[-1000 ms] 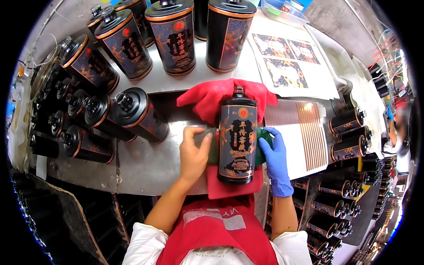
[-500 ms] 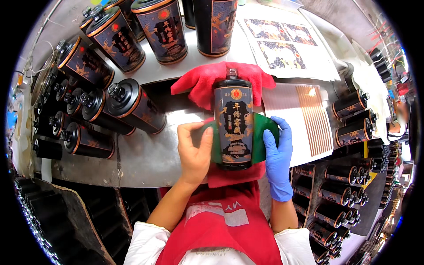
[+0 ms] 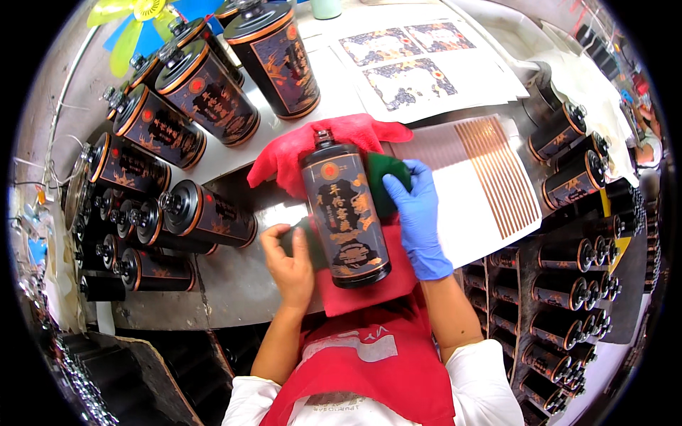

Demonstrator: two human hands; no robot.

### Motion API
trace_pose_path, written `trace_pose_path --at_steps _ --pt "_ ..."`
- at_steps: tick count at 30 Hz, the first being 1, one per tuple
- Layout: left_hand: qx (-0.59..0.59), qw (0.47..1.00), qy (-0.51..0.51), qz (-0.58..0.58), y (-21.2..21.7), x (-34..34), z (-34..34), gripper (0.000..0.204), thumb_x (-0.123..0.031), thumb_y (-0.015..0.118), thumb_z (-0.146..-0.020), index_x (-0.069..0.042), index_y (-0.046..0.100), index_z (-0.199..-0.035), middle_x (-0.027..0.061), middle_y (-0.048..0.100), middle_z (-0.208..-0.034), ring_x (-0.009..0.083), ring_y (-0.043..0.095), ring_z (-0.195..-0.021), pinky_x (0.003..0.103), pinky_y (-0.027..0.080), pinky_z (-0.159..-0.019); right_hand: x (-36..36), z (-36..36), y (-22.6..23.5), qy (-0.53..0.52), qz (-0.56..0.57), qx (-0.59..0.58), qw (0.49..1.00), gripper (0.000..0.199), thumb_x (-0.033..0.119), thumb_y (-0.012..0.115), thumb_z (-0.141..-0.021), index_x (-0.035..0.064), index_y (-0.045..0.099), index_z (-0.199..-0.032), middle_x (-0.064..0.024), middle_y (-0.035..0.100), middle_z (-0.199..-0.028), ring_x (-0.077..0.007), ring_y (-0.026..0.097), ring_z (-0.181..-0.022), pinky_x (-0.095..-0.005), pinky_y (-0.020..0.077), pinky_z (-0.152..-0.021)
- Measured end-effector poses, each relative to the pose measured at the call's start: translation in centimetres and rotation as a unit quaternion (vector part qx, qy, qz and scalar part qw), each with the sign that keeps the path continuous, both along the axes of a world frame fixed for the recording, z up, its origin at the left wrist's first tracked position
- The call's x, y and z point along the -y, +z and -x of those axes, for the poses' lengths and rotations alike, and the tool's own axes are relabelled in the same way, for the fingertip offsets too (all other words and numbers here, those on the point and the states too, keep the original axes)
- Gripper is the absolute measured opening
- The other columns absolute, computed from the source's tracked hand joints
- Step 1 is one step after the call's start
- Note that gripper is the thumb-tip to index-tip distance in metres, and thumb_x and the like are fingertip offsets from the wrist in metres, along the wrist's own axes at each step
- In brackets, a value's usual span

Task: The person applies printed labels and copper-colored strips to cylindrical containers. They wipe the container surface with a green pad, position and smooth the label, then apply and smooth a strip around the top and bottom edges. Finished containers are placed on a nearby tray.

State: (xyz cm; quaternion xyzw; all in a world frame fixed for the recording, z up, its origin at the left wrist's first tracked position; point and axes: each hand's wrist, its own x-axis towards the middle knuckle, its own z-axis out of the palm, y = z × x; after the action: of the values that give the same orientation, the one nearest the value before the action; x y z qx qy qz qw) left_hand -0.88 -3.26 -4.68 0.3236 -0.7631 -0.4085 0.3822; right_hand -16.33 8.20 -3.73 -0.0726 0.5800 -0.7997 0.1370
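Observation:
A black bottle (image 3: 348, 213) with a dark label and copper-coloured decoration lies in front of me, its neck pointing away on a bunched red cloth (image 3: 284, 153). Behind the bottle passes a flexible green sheet (image 3: 386, 186), showing at both sides. My left hand (image 3: 290, 273), bare, pinches the sheet's left end between thumb and fingers. The right end is gripped by my right hand (image 3: 424, 224), in a blue glove, higher up beside the bottle. The bottle hides the middle of the sheet.
Several similar bottles (image 3: 213, 106) stand at the back left, and more (image 3: 209, 213) at the left. A sheet with copper strips (image 3: 497, 177) lies right of the cloth, printed papers (image 3: 405, 64) behind. Racked bottles (image 3: 558, 291) fill the lower right. A yellow-green fan (image 3: 148, 8) is at the far left.
The view has shifted and turned, so the bottle now leans in the picture. The green sheet has become more slanted, with my right hand higher toward the neck and my left hand lower.

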Motion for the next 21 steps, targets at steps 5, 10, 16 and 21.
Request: trace_pose_path --at_steps 5,10,16,21 --pt "0.117 0.983 0.036 0.138 -1.5 3.9 -3.6 0.018 -0.012 0.060 -0.085 0.000 0.052 -0.096 0.0174 0.054 -0.090 0.0342 0.053 -0.081 0.038 0.043 -0.073 -5.1 -2.6 2.8 0.122 -0.047 -0.226 0.965 0.018 -0.010 0.067 -0.070 0.0020 0.060 -0.082 -0.0063 0.061 -0.088 -0.0141 0.059 -0.084 -0.0263 0.0492 -0.073" --pt "0.316 0.939 -0.049 0.128 -0.5 3.1 -5.1 0.030 -0.019 0.059 -0.086 0.000 0.053 -0.108 0.0220 0.051 -0.111 0.0388 0.044 -0.107 0.043 0.033 -0.092 -8.5 -5.3 3.4 0.229 -0.087 -0.196 0.950 0.022 -0.006 0.069 -0.070 0.0030 0.067 -0.090 -0.0077 0.065 -0.088 -0.0139 0.062 -0.080 -0.0267 0.0500 -0.073" --pt "0.115 0.938 -0.327 0.003 3.6 0.3 -3.6 0.099 -0.051 0.070 -0.073 0.004 0.024 -0.140 0.0240 0.023 -0.144 0.0362 0.021 -0.135 0.040 0.014 -0.110 0.4 3.9 6.0 0.186 -0.055 -0.093 0.977 0.024 0.008 0.068 -0.078 -0.0024 0.063 -0.100 -0.0063 0.066 -0.092 -0.0107 0.061 -0.082 -0.0242 0.0502 -0.075" --pt "0.107 0.950 -0.276 -0.095 1.9 -1.2 -1.7 0.076 -0.017 0.079 -0.065 0.003 0.042 -0.129 0.0217 0.035 -0.137 0.0352 0.036 -0.126 0.040 0.030 -0.102 3.6 4.2 7.4 0.173 -0.030 -0.197 0.965 0.018 0.000 0.068 -0.075 0.0007 0.064 -0.093 -0.0063 0.066 -0.088 -0.0120 0.062 -0.074 -0.0246 0.0512 -0.069"
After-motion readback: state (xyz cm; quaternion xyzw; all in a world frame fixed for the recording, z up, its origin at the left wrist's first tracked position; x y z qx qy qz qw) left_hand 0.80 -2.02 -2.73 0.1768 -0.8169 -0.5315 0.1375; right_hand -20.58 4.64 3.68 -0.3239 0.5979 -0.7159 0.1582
